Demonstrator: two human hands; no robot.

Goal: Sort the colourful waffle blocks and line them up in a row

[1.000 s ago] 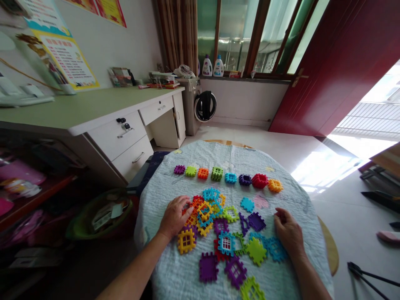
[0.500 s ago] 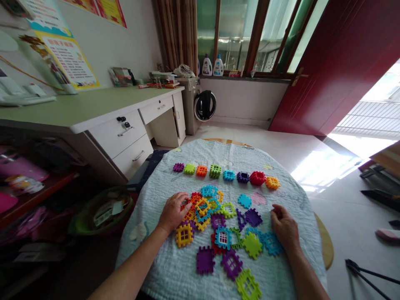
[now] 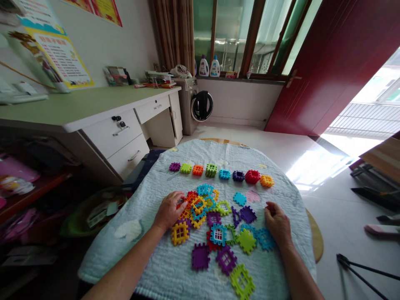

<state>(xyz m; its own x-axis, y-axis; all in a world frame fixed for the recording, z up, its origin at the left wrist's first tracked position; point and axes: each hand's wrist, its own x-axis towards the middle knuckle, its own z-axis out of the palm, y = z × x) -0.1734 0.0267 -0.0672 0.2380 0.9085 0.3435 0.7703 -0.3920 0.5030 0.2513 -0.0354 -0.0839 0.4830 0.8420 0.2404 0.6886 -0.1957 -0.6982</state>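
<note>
My left hand (image 3: 168, 211) reaches in from the left to the edge of a pile of plastic building tiles. Its thumb and fingers are apart beside a red-orange tile (image 3: 191, 196); whether they touch it I cannot tell. Near the hand lie a yellow window tile (image 3: 180, 233) and a blue window tile (image 3: 205, 190). On the right, my right hand (image 3: 278, 223) rests on the cloth with loosely bent fingers and nothing visible in it. A blue tile (image 3: 265, 239) lies next to its wrist, and a purple tile (image 3: 248, 214) to its left.
A pale blue cloth (image 3: 150, 266) covers the round table. Across its far side runs a row of joined blocks, from a purple block (image 3: 174, 167) to an orange one (image 3: 267, 181). A desk (image 3: 103, 112) stands left; a washing machine (image 3: 187, 104) stands beyond with its door open.
The whole view has shifted slightly, so the table appears further left. Against the tiles, both hands have kept nearly the same places. More cloth shows at the lower left.
</note>
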